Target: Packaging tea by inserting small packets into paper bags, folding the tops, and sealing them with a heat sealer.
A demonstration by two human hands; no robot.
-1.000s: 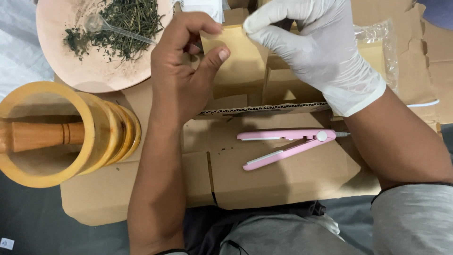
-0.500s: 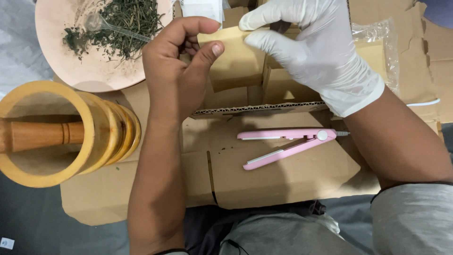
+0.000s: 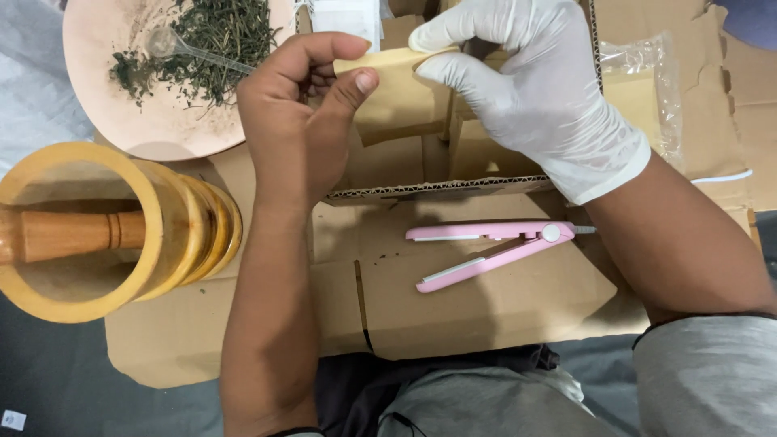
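**Where things lay on the cardboard**

A flattened cardboard sheet [image 3: 486,311] lay across the person's lap. On it, right of centre, rested a hinged clamp tool [image 3: 492,247], jaws pointing left. At the left edge stood a mortar [image 3: 174,235] with a pestle [image 3: 69,235] lying in it. Behind the mortar sat a plate [image 3: 154,121] with dried leaves [image 3: 218,36] and a spoon [image 3: 186,44] on it. Behind the tool, both hands held a paper pouch [image 3: 401,101]: left hand [image 3: 295,129] on its left side, right hand [image 3: 534,81] on its right. A plastic bag [image 3: 647,81] lay further right.
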